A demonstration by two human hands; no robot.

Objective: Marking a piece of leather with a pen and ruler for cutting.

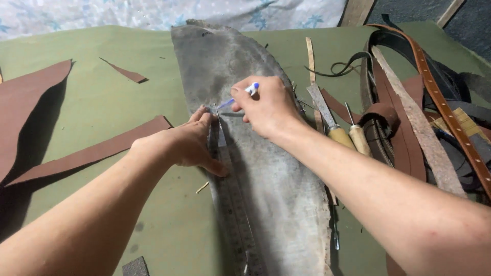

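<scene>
— Grey leather is what I'm working on: my right hand (266,107) pinches a blue-and-white pen (240,96), its tip down on the grey leather piece (266,174) right at the edge of the metal ruler (230,204).

— And the other hand?

— My left hand (186,145) lies flat with fingers spread, pressing the ruler onto the leather. It grips nothing. The ruler runs along the leather's left side, from my fingers down toward me.

— So which step is this?

— Marking a straight line, I'd judge, with the pen at the ruler's far end. The next stroke would call for steady downward pressure from the left hand so the ruler cannot slip, and for the pen tip to hug the edge.

— What else lies about the leather?

— Just right of it, two wooden-handled tools (348,138); further right, a heap of brown and black straps (424,97). Left of it, brown leather offcuts (92,151) on the green table cover (102,102), and a small one (125,71) further up.
</scene>
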